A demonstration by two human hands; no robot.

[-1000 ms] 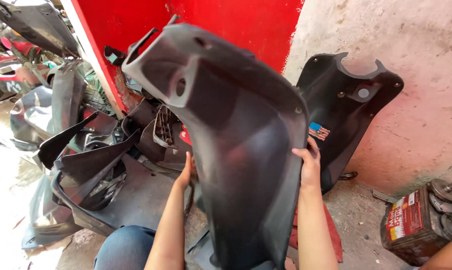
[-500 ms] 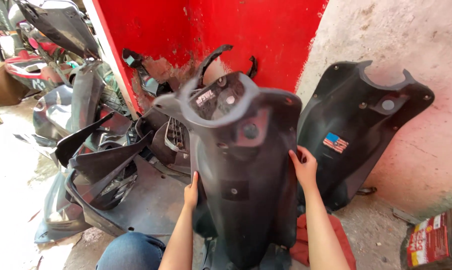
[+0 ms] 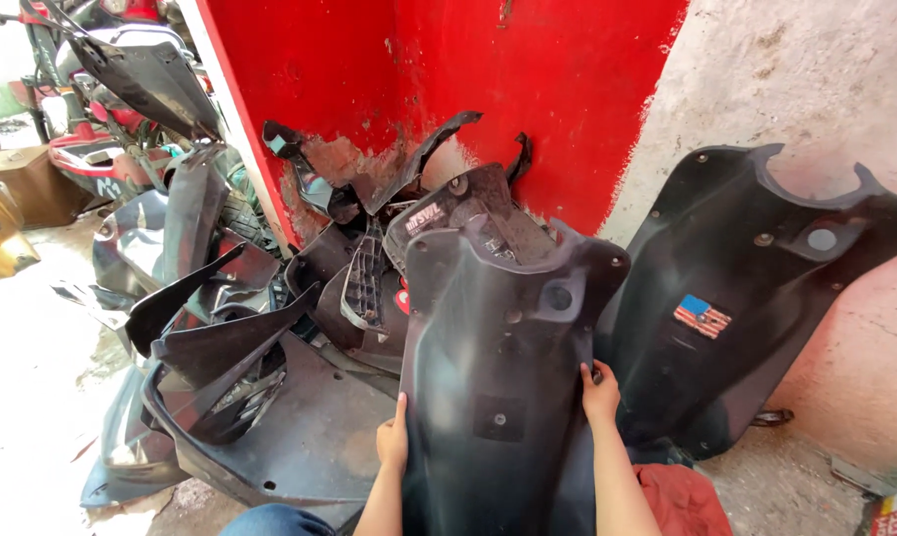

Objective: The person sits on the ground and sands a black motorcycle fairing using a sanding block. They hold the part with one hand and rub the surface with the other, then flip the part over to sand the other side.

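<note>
I hold a large black plastic scooter body panel [image 3: 498, 367] upright in front of me, its top leaning toward the red wall. My left hand [image 3: 393, 442] grips its left edge low down. My right hand [image 3: 599, 390] grips its right edge a little higher. A second, similar black panel [image 3: 756, 298] with a small flag sticker leans against the pale wall just to the right, close behind my right hand.
A heap of black scooter panels [image 3: 230, 347] lies on the ground to the left and behind the held panel, against the red wall [image 3: 448, 79]. A parked scooter [image 3: 121, 69] stands at top left. A red cloth [image 3: 682, 496] lies by my right forearm.
The panel has tipped away from me, from raised and tilted toward the camera to standing upright, lowered toward the red wall. Both hands kept their grip on its edges.
</note>
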